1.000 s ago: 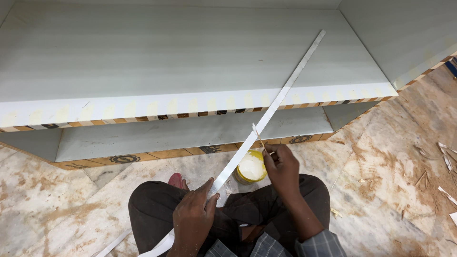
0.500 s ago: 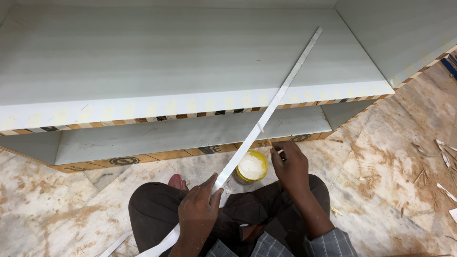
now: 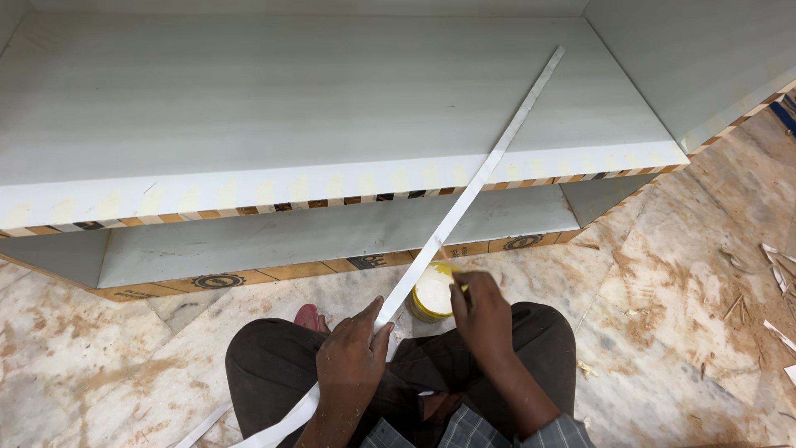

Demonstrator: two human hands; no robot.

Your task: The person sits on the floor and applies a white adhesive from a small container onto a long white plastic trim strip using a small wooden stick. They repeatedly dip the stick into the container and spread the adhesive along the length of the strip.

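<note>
Fingers, left: left hand (image 3: 352,365) curled over the white edge strip (image 3: 464,199), thumb and fingers pinched on it near its lower end, above the person's lap
Fingers, right: right hand (image 3: 481,311) bunched together over the rim of the small yellow tin (image 3: 431,292); fingertips closed, a sliver of something yellow showing between them, too small to tell what it is
Tin: open, pale paste inside, standing on the marble floor (image 3: 663,274) just in front of the crossed legs, touching the strip's right side in this view
Strip: long, thin, white; runs from the lap up and right, crosses the front edge of the grey cabinet panel (image 3: 249,99) and ends near the panel's far right corner
Panel edge: striped bare plywood showing along most of the front edge, pale patches above it
Step in hand: judged to be taking paste from the tin for the strip
Next move calls for: a steady left-hand pinch so the strip does not twist, and a light, even wipe along its face
Floor: sawdust and wood chips scattered at the right edge
</note>
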